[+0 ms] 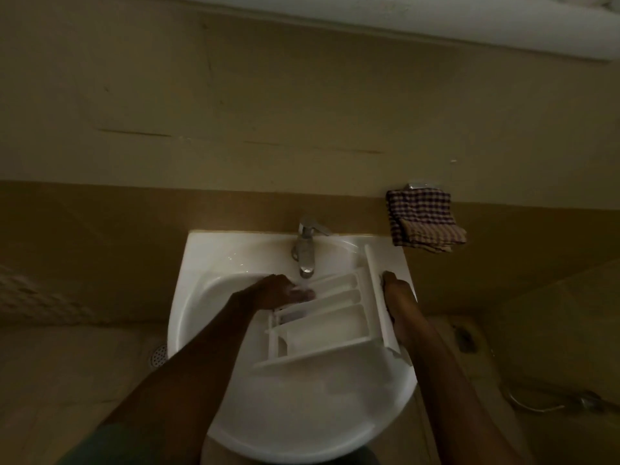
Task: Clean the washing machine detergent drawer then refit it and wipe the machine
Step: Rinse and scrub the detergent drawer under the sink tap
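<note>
A white detergent drawer (330, 317) with several long compartments lies tilted in the white sink basin (214, 270), its front panel toward the right rim. My right hand (394, 290) grips that front panel from the right side. My left hand (278, 292) rests flat on the drawer's far left corner, just below the chrome tap (306, 246). Water runs from the spout onto my left fingers and the drawer. The room is dim.
A checked cloth (424, 216) hangs on a wall holder right of the sink. A floor drain (158, 355) shows at the left under the basin. A hose and fitting (550, 402) lie low on the right. The wall stands close behind the tap.
</note>
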